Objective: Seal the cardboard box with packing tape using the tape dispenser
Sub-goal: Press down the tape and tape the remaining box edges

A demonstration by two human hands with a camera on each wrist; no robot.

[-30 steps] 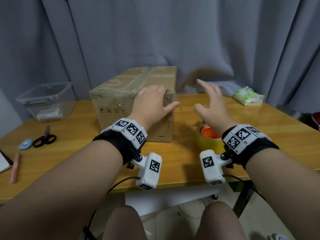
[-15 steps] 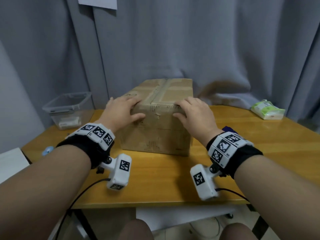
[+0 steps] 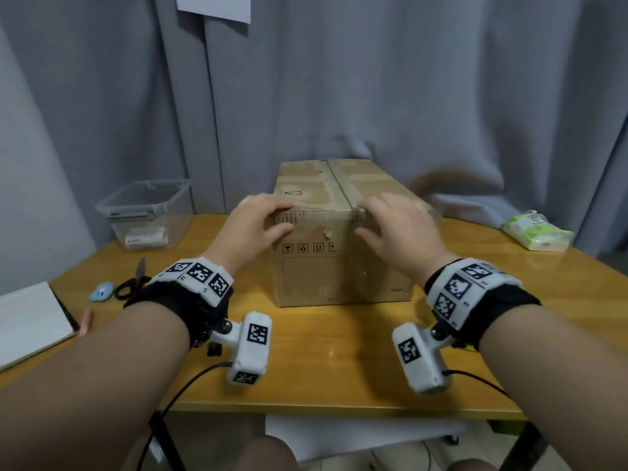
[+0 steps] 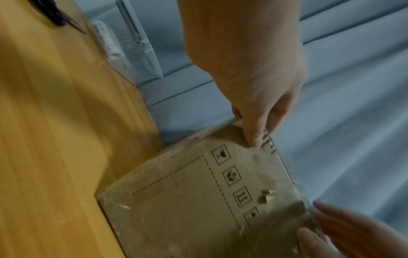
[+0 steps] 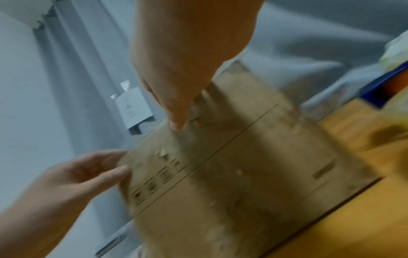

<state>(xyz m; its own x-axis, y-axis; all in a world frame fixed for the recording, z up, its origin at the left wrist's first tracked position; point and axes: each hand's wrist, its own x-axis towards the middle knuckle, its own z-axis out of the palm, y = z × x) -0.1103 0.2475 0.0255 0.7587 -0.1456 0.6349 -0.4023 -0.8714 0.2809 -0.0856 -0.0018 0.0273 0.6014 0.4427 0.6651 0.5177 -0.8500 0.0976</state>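
On the wooden desk (image 3: 339, 351), right in the middle toward the back near the grey curtain (image 3: 407, 96), sits the cardboard box (image 3: 339, 273), both hands on its near top edge. Left hand (image 3: 251, 226) has its fingers curled over the top near the left corner with the thumb pressed on the front face, so that grip is clamped on the edge. Right hand (image 3: 397, 229) does the same by the centre seam (image 3: 334, 180), fingers on top, thumb on the front.

What could go wrong, as far as I can judge:

- I can't see the tape dispenser from the head camera at all. The right wrist view shows something blue and orange at the desk's far right edge, too blurry to call. If that's it, one hand has to leave the box to fetch it, and a one-handed hold could let the box skid on the smooth desk.
- The box already looks worn, with old clear tape and torn bits on the front. New tape over that junk may not stick well or could wrinkle.
- The seam runs away from the person, so a long pull toward the curtain could shove the box backward unless it's braced.
- Scissors (image 3: 131, 283) and a clear plastic tub (image 3: 146, 212) sit off to the left, well apart, probably not an issue.
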